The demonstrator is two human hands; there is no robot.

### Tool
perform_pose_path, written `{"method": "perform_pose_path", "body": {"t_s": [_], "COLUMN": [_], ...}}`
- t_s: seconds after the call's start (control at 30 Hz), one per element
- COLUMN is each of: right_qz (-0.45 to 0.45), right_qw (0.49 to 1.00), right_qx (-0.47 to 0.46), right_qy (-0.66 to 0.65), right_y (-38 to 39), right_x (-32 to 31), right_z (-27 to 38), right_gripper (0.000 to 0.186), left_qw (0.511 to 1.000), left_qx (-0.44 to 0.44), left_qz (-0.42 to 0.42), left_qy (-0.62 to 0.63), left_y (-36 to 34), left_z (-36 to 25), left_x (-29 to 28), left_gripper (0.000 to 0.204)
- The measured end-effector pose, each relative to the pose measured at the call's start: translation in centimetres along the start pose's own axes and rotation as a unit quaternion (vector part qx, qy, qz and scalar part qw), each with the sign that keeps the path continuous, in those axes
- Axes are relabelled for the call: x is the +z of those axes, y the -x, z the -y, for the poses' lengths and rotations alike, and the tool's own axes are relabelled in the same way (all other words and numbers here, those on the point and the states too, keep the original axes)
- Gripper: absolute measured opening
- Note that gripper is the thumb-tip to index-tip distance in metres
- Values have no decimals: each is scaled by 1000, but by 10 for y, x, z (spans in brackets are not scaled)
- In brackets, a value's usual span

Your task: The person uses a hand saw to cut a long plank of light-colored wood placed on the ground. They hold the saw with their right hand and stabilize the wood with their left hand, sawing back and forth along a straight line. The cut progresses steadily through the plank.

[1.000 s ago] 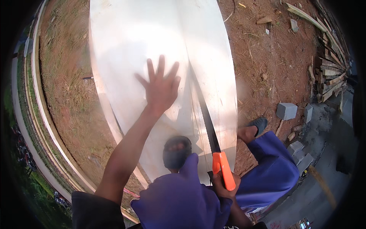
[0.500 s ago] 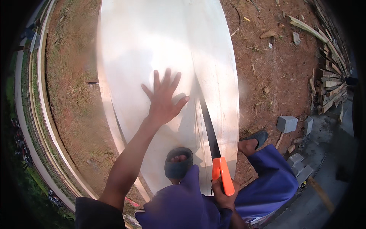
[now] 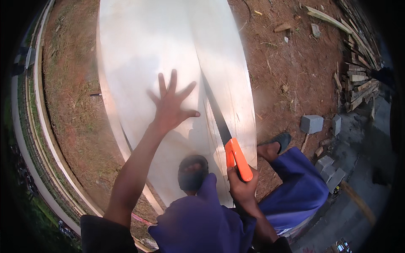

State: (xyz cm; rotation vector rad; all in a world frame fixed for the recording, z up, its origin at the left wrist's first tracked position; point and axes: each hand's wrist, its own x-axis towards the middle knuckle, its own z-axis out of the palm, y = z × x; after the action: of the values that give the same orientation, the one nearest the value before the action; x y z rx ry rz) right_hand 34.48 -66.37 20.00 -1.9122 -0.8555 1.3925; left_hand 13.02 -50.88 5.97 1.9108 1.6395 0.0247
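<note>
A long pale wooden board (image 3: 139,42) stretches away from me, with a cut line running lengthwise along its right part. My left hand (image 3: 171,107) lies on the board with its fingers spread, left of the cut. My right hand (image 3: 244,185) is closed around the orange handle of a handsaw (image 3: 239,162). The saw's dark blade slants up and left, and its far end sits in the cut. A narrow gap shows along the line near the blade. My foot in a dark slipper (image 3: 193,173) rests on the board, close to the saw.
My other foot, in a dark slipper (image 3: 282,142), stands on the reddish soil to the right. Grey blocks (image 3: 312,124) lie beyond it. A pile of wood pieces (image 3: 360,88) is at the far right. Long timber edging (image 3: 40,88) runs along the left over dry grass.
The right hand and saw handle have moved forward, away from me, with more of the blade down in the cut. The left hand stays on the board. The whole view has shifted slightly.
</note>
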Motion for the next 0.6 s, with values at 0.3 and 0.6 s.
{"method": "perform_pose_path", "body": {"t_s": [0.3, 0.6], "right_qz": [14, 7], "right_qw": [1000, 993], "right_qx": [-20, -13], "right_qy": [12, 118], "right_y": [-101, 67], "right_x": [54, -31], "right_z": [-7, -13], "right_gripper": [21, 10], "left_qw": [1000, 999], "left_qx": [24, 32], "left_qz": [-20, -38], "left_qy": [-7, -15], "left_y": [-7, 4], "left_z": [0, 8], "left_x": [10, 10], "left_gripper": [101, 101]}}
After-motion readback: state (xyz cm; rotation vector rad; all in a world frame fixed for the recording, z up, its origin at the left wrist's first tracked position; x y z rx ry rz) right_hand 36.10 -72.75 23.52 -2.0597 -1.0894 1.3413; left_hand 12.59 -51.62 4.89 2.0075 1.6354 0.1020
